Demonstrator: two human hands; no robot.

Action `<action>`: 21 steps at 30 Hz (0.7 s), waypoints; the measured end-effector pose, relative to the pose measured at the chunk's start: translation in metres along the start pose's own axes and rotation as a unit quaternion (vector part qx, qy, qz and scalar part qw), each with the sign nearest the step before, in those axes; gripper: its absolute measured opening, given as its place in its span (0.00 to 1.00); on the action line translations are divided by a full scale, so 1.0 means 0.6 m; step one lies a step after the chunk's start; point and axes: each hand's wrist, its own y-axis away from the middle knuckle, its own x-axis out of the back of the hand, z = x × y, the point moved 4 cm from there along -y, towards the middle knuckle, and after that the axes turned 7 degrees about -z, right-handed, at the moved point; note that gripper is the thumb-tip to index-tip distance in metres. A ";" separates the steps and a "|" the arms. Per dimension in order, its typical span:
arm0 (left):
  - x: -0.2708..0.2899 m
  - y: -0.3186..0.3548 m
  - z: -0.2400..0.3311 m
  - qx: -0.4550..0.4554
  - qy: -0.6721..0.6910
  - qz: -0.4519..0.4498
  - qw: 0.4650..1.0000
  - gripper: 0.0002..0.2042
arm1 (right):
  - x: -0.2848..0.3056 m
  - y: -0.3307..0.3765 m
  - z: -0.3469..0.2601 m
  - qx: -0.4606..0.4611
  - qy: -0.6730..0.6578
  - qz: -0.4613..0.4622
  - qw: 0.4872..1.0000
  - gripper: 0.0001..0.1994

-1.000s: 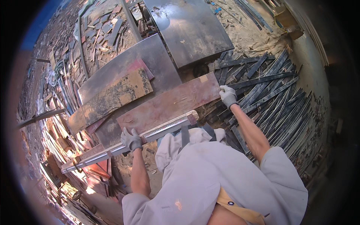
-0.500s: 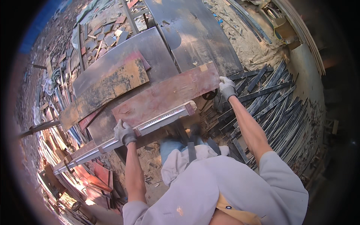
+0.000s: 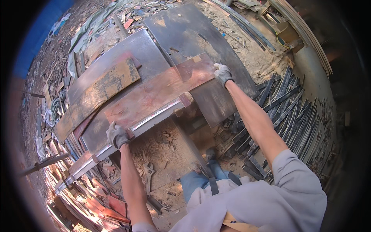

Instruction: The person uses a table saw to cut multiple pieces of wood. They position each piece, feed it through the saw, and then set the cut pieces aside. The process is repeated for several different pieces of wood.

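A long reddish wooden board (image 3: 154, 91) lies across a metal worktable (image 3: 133, 40), with both my gloved hands on it. My left hand (image 3: 117, 135) is closed on its near left corner, beside a rail with a measuring tape (image 3: 154, 112) along the table's near edge. At the far right end, my right hand (image 3: 223, 74) grips the board's edge, fingers curled round it. Beyond the board's left part rests a stained, yellowish-brown board (image 3: 102, 92), partly over another reddish piece. A gap between the metal plates runs toward the board's right part.
Dark strips (image 3: 286, 100) are heaped at the right. An adjustable wrench (image 3: 148, 174) lies among sawdust below the table. Reddish offcuts (image 3: 116, 205) pile up at the lower left, near a protruding bar (image 3: 46, 164). Scraps cover the ground beyond the table.
Both hands and the reddish board have moved away from me and slightly left in view. The view has shifted too, so more ground and the wrench show below the table.
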 end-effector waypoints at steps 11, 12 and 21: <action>-0.038 -0.106 0.048 -0.005 0.038 -0.035 0.999 0.19 | 0.059 -0.063 -0.016 -0.092 -0.250 -0.067 0.962 0.34; -0.045 -0.115 0.058 -0.015 0.081 -0.040 0.996 0.20 | 0.088 -0.047 -0.023 -0.056 -0.136 -0.052 0.988 0.36; -0.085 0.179 0.273 -0.202 0.085 0.012 0.976 0.17 | 0.293 0.501 0.266 -0.162 -0.394 -0.053 0.903 0.17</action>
